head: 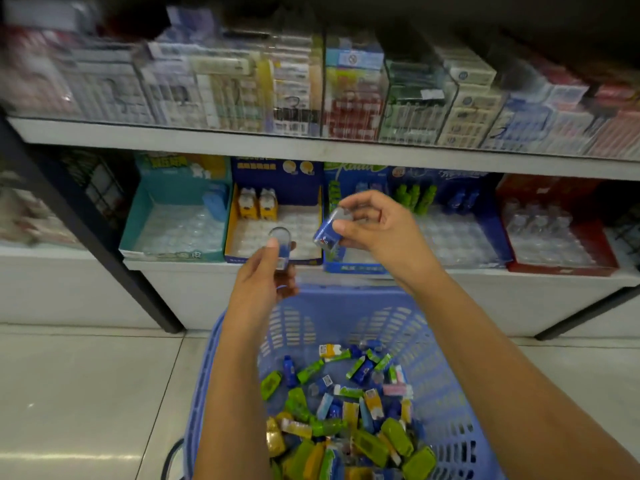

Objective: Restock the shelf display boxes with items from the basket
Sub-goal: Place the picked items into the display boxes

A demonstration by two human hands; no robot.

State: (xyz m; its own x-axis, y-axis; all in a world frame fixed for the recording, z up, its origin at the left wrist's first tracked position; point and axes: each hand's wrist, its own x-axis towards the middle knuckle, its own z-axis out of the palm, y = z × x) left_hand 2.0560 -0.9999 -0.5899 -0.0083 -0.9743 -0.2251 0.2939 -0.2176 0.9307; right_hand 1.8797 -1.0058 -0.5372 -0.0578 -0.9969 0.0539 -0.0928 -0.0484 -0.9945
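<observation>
Step in hand: transfer, basket (329, 306) to shelf boxes.
Left hand (263, 275): grip pinching the left pack (281, 251), upright, clear cap on top, above the basket's far rim.
Right hand (370, 230): grip pinching the right pack (325, 235), tilted, also above the far rim.
Many packs are left in the basket, so the task looks far from done.
Next, by my judgement: seat both in free cells of the blue box (356, 269) beyond the basket, matching its blue stock.

lower shelf (180, 266) holds display boxes (137, 216); basket (203, 375) stands on floor (86, 393).
</observation>
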